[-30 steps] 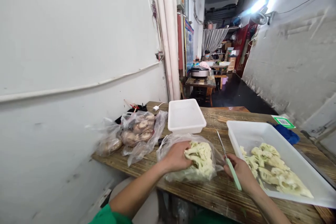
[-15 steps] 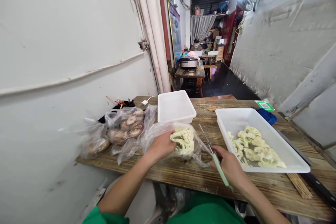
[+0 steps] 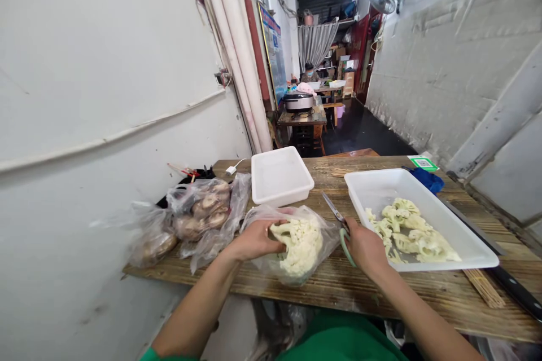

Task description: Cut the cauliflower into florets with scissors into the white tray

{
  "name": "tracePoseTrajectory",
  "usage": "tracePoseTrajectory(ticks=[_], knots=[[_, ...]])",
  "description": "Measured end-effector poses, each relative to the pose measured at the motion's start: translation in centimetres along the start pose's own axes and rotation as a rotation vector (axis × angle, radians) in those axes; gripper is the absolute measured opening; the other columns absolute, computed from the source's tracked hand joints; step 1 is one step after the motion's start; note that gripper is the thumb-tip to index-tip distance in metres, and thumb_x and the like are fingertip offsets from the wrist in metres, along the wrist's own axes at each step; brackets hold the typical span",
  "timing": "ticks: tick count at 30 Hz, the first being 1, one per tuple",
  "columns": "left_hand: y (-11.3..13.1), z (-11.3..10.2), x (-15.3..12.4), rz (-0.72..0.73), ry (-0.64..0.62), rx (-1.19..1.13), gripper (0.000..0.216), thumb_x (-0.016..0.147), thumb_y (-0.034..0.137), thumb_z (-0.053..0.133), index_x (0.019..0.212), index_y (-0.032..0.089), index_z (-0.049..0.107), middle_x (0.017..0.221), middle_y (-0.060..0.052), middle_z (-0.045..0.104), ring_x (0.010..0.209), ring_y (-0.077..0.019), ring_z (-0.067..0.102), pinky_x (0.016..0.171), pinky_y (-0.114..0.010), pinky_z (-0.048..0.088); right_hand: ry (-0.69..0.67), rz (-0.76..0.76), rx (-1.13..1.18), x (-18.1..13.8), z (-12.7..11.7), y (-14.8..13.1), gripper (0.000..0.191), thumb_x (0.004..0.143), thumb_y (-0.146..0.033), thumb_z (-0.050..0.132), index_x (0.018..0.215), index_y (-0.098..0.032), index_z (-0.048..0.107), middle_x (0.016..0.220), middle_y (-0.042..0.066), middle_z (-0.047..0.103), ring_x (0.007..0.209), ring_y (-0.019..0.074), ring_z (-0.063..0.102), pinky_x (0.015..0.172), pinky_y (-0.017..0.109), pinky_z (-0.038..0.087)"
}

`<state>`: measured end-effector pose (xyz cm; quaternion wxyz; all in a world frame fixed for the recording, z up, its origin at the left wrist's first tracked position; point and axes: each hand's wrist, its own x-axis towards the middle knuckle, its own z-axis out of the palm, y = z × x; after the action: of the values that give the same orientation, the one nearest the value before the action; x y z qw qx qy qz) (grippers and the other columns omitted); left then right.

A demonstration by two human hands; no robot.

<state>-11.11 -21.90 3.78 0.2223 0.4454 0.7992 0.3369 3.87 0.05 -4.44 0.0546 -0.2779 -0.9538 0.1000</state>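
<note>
My left hand (image 3: 259,240) grips a pale cauliflower (image 3: 301,245) by its side, thumb and fingers around the stalk end. The cauliflower lies in an opened clear plastic bag (image 3: 326,231) on the wooden table. My right hand (image 3: 367,245) is closed around the scissors (image 3: 334,208), whose green handles show beside the fingers and whose blades point forward and left. Just right of that hand stands a white tray (image 3: 478,254) with cut cauliflower florets (image 3: 417,231) in it.
An empty-looking white tub (image 3: 282,177) stands behind the bag. Bags of mushrooms (image 3: 207,211) crowd the left end. At right lie a black-handled knife (image 3: 514,290), bamboo skewers (image 3: 485,287) and a blue cloth (image 3: 427,179). A person (image 3: 310,74) sits far back.
The cauliflower has been turned so its wide floret head now shows. My right hand has shifted slightly, and the scissors lie at a different angle. The view has moved a little.
</note>
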Motion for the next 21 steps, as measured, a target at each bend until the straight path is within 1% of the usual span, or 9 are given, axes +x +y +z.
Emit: tracePoseTrajectory(ticks=[2,4,6,7,10,12,14,17,21], knots=[[-0.3,-0.1,-0.1,0.011,0.057,0.057,0.042,0.061,0.02,0.069,0.103,0.019,0.069,0.124,-0.003,0.063,0.117,-0.0245,0.055,0.101,-0.032,0.041,-0.013,0.023,0.066,0.4,-0.8,0.5,0.031,0.087,-0.024,0.049,0.115,-0.017,0.059,0.087,0.011,0.072,0.079,0.0259,0.068,0.06,0.028,0.039],[-0.7,-0.1,-0.1,-0.002,0.142,0.125,0.043,0.065,0.02,0.065,0.108,0.019,0.068,0.128,-0.004,0.061,0.123,-0.0248,0.05,0.106,-0.035,0.035,-0.031,0.01,0.23,0.7,-1.3,1.1,0.032,0.086,-0.026,0.052,0.115,-0.017,0.06,0.086,0.009,0.072,0.079,0.0239,0.068,0.065,0.028,0.042],[-1.0,-0.1,-0.1,-0.012,0.194,0.17,0.044,0.066,0.02,0.064,0.11,0.019,0.066,0.133,-0.004,0.057,0.129,-0.0248,0.043,0.11,-0.036,0.03,-0.016,-0.026,0.413,0.8,-1.6,1.3,0.035,0.085,-0.034,0.054,0.114,-0.016,0.061,0.085,0.007,0.073,0.077,0.022,0.067,0.066,0.027,0.045],[-1.1,-0.2,-0.1,-0.023,0.202,0.173,0.043,0.066,0.02,0.063,0.109,0.019,0.067,0.132,-0.004,0.058,0.129,-0.0248,0.044,0.109,-0.036,0.031,0.016,-0.034,0.462,0.7,-1.6,1.1,0.039,0.084,-0.04,0.055,0.115,-0.016,0.06,0.085,0.007,0.072,0.076,0.0223,0.067,0.066,0.028,0.045],[-1.0,-0.3,-0.2,-0.067,0.164,0.13,0.033,0.065,0.02,0.063,0.097,0.017,0.068,0.113,-0.003,0.068,0.109,-0.0237,0.058,0.097,-0.033,0.042,0.164,-0.066,0.45,0.5,-1.7,-0.2,0.049,0.081,-0.049,0.058,0.118,-0.016,0.059,0.087,0.008,0.073,0.077,0.0252,0.068,0.064,0.029,0.046],[-0.7,-0.3,-0.4,-0.071,0.103,0.093,0.029,0.064,0.018,0.063,0.092,0.017,0.068,0.101,-0.001,0.07,0.098,-0.0217,0.061,0.09,-0.031,0.045,0.244,-0.151,0.429,0.5,-1.8,-1.4,0.045,0.081,-0.047,0.058,0.116,-0.018,0.059,0.091,0.008,0.073,0.08,0.0256,0.068,0.066,0.029,0.046],[-0.3,-0.3,-0.5,-0.046,0.041,0.077,0.031,0.062,0.016,0.063,0.092,0.018,0.068,0.097,0.0,0.071,0.094,-0.0203,0.062,0.087,-0.028,0.046,0.279,-0.249,0.446,0.8,-2.1,-2.4,0.038,0.082,-0.044,0.057,0.112,-0.02,0.059,0.096,0.008,0.072,0.085,0.025,0.068,0.07,0.029,0.047],[0.0,-0.2,-0.8,0.014,-0.01,0.092,0.031,0.062,0.015,0.062,0.092,0.019,0.068,0.099,0.0,0.071,0.094,-0.0196,0.062,0.086,-0.026,0.045,0.222,-0.289,0.551,1.3,-2.4,-3.3,0.033,0.081,-0.038,0.057,0.109,-0.021,0.058,0.099,0.006,0.071,0.084,0.0236,0.067,0.072,0.029,0.047],[-0.1,-0.3,-0.9,0.051,-0.008,0.115,0.033,0.063,0.015,0.063,0.095,0.021,0.069,0.109,0.0,0.069,0.104,-0.0203,0.059,0.092,-0.026,0.043,0.088,-0.31,0.806,2.0,-2.0,-3.9,0.035,0.076,-0.028,0.056,0.111,-0.021,0.058,0.1,0.005,0.071,0.087,0.02,0.066,0.075,0.027,0.049]])
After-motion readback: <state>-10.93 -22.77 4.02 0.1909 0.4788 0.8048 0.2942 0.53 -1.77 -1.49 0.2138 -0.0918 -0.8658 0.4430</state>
